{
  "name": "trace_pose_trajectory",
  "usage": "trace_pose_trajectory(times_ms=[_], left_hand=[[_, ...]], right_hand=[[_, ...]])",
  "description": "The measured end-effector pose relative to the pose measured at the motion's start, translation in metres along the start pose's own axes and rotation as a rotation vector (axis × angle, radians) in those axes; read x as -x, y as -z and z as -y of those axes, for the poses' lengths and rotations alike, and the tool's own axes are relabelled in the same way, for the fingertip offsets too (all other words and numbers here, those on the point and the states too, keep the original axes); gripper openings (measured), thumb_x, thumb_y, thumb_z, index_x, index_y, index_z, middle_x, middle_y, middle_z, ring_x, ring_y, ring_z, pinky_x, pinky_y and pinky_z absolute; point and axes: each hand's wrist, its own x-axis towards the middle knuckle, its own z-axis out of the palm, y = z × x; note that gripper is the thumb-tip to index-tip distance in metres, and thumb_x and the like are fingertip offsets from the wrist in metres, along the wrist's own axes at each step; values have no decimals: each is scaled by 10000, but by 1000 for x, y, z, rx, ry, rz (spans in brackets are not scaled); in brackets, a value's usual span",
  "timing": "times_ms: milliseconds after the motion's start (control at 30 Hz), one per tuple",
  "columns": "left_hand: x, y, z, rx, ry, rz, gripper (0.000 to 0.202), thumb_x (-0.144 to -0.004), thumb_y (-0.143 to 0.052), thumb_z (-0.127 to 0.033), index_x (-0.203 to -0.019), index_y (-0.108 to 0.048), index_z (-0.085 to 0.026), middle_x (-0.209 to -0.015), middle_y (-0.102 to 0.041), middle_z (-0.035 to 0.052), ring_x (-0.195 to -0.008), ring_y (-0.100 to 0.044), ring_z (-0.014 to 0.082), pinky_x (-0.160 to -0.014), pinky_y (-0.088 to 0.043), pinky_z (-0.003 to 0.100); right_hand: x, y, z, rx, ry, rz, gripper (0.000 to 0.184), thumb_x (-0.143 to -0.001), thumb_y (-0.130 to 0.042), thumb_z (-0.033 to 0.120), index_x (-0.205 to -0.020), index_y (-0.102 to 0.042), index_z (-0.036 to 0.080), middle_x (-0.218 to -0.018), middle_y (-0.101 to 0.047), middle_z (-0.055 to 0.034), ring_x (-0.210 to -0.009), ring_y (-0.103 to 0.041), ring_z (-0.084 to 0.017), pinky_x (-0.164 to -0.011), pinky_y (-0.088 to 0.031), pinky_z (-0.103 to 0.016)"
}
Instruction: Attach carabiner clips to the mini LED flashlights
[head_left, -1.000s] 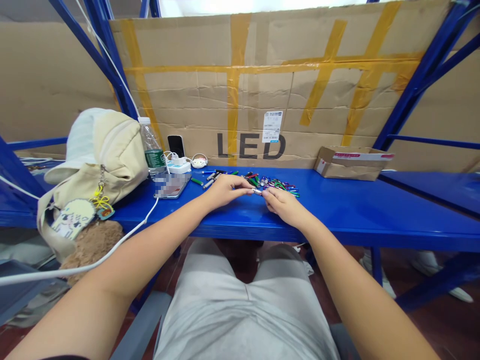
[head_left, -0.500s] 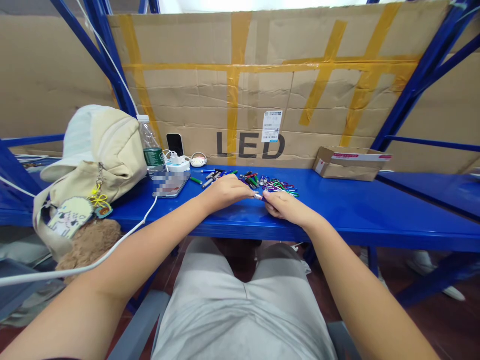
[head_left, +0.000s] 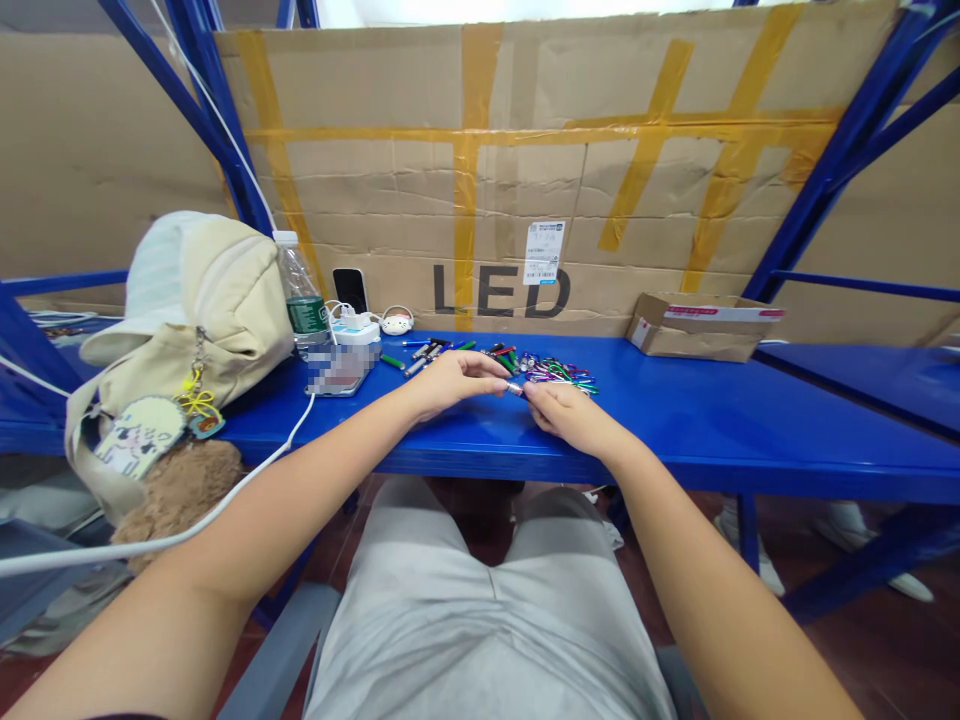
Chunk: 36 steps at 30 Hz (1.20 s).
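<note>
My left hand and my right hand meet over the blue shelf top. Both pinch one small silver cylinder between their fingertips, left on its left end, right on its right end. Just behind them lies a pile of coloured carabiner clips. Left of that pile several small dark and green cylinders are scattered on the shelf.
A cream bag with charms stands at the left, beside a water bottle, a phone, a charger block and a white cable. An open cardboard box sits at the right. Taped cardboard marked LED closes the back.
Both hands stay pinched on the small cylinder, shifting only slightly; they dipped toward the shelf and lifted a little again.
</note>
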Motion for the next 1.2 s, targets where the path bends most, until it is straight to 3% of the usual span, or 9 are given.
trace_pose_trajectory(times_ms=[167,633,733,833,933,1033,1200], left_hand=[[-1,-1,2,54,38,-15,356,-603,-824,-302,-892,-710,-126,-837,-736,68,-805,-678,165,-857,-512,342],[2,-4,-6,-162,-68,72,361,-689,-755,-347,-969,-703,-126,-938,-730,84,-897,-671,193,-865,-511,334],[-4,9,-6,-248,-107,5,360,-720,-722,-388,-976,-709,-135,-933,-730,83,-895,-668,195,-846,-511,323],[-10,39,0,-320,-79,-147,397,-728,-705,-422,-1007,-697,-140,-975,-728,88,-895,-667,194,-831,-511,314],[-9,64,9,-573,23,-133,327,-721,-694,-405,-936,-720,-159,-877,-736,65,-806,-663,184,-750,-511,283],[-4,71,17,-803,70,-80,275,-726,-663,-386,-881,-733,-170,-789,-724,46,-729,-644,177,-679,-489,263],[-17,73,19,-1023,-2,-94,265,-773,-590,-372,-888,-734,-182,-869,-722,52,-798,-635,195,-726,-463,267]], right_hand=[[-2,-2,-1,19,-13,1,507,-929,-301,574,-578,-366,213,-500,-397,41,-495,-360,-111,-557,-318,-275],[-2,-3,2,34,-34,-20,496,-919,-330,568,-596,-410,200,-507,-422,41,-489,-383,-101,-541,-333,-259],[-2,-3,2,-24,-65,-70,435,-916,-328,566,-785,-510,192,-496,-441,57,-428,-404,-104,-483,-347,-251],[0,-2,1,-103,-98,-145,422,-916,-336,559,-1054,-500,195,-521,-476,67,-418,-452,-112,-456,-375,-239],[1,-2,-1,-112,-123,-159,430,-904,-397,541,-1162,-474,205,-534,-499,67,-445,-488,-117,-473,-403,-236],[3,-2,-2,-89,-116,-158,412,-900,-428,508,-1182,-475,212,-535,-508,68,-453,-497,-118,-487,-417,-241],[3,-3,-2,-73,-108,-152,413,-895,-439,500,-1193,-465,216,-545,-511,67,-461,-497,-119,-483,-415,-243]])
